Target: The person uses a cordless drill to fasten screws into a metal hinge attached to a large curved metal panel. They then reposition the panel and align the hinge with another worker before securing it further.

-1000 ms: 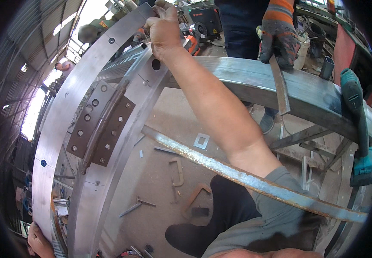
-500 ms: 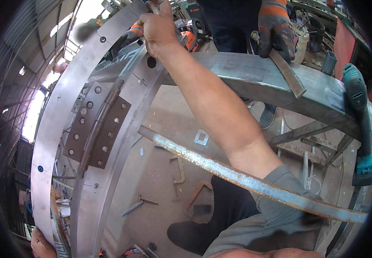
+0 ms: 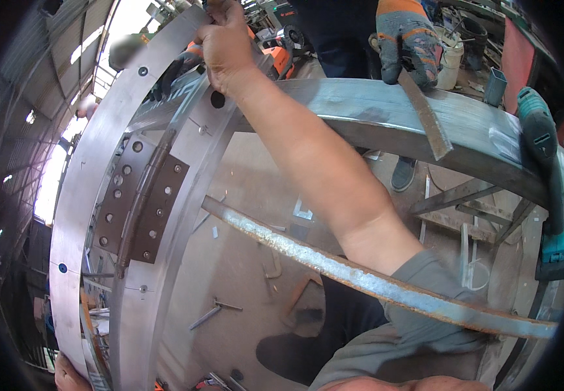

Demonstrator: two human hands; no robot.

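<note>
A long pale metal bar (image 3: 67, 215) with small dark holes stands along my left side. My right hand (image 3: 226, 52) is closed on its upper end, the arm stretched out across the view. Low at the left, my left hand (image 3: 70, 375) is wrapped round the bar's lower end; most of its fingers are hidden. Just right of the bar is a metal frame beam (image 3: 142, 313) with a hole and marked points. A brown hinge (image 3: 142, 202) with two drilled leaves and a long pin lies between bar and beam, one leaf over the beam.
Opposite me, a person's gloved hand (image 3: 409, 49) holds a flat steel strip (image 3: 428, 120) over a thick steel beam (image 3: 334, 104). A teal power tool (image 3: 546, 176) rests at the right. A rusty narrow bar (image 3: 334, 260) crosses below my arm; clamps and metal scraps lie on the floor.
The upper part of the pale bar and my right hand have shifted slightly left in view. The other person's gloved hand and strip have moved a little left. Both my hands keep their hold.
</note>
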